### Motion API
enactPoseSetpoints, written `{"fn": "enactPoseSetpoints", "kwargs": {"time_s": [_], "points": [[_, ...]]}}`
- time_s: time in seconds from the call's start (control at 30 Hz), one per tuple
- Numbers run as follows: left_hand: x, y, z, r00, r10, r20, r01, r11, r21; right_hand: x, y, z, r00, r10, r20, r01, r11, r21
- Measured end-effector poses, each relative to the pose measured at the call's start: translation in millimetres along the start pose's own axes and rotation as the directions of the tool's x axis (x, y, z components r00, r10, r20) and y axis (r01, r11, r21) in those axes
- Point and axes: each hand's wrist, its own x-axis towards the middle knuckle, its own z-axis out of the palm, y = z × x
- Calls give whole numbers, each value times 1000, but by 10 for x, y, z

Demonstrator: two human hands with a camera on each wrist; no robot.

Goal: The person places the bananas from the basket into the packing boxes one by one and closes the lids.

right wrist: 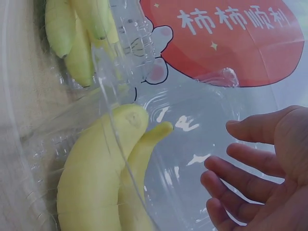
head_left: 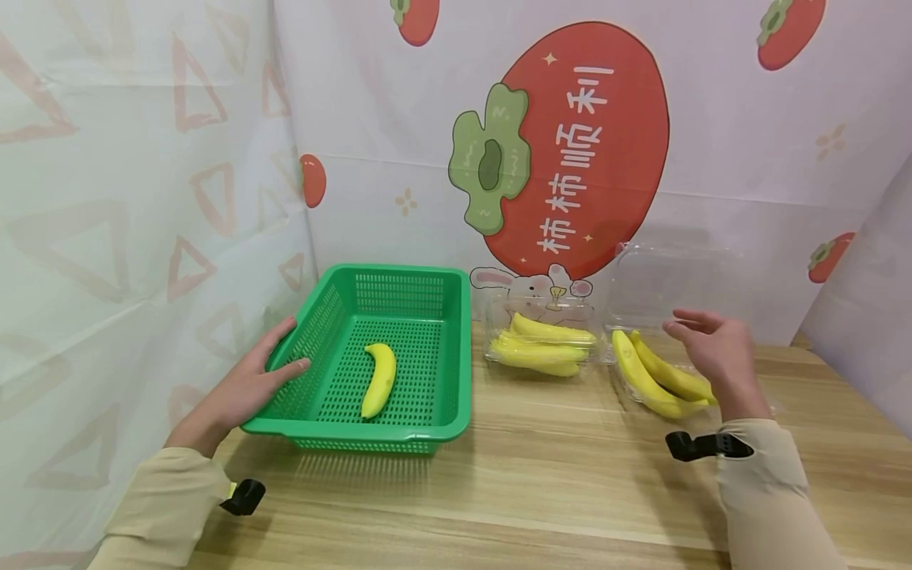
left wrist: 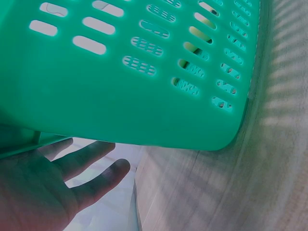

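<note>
At the left stands a green plastic basket (head_left: pixel 463 380) with one yellow banana (head_left: pixel 381 380) lying on its mesh bottom. My left hand (head_left: pixel 245 388) holds the basket's left rim, thumb over the rim and the other fingers along the outside. The left wrist view shows some of these fingers (left wrist: pixel 98 185) extended below the rim. On the right, my right hand (head_left: pixel 720 356) hovers above an open clear plastic clamshell box (right wrist: pixel 192 159), fingers loosely bent and apart from the bananas. Yellow bananas (head_left: pixel 644 380) lie in that box; its lid stands raised behind them.
Between the basket and the open box sits another clear clamshell box (head_left: pixel 492 317), its lid down over several bananas (head_left: pixel 545 348). A printed cloth backdrop (head_left: pixel 385 103) hangs right behind the wooden table (head_left: pixel 541 475). Another cloth (head_left: pixel 142 261) hangs along the left side.
</note>
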Motion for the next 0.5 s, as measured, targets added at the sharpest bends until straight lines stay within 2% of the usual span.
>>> {"fn": "enactPoseSetpoints", "kwargs": {"time_s": [0.5], "points": [[-7, 13, 6, 1000, -4, -2, 4, 1000, 0, -58, -93, 23, 998, -29, -51, 27, 999, -33]]}}
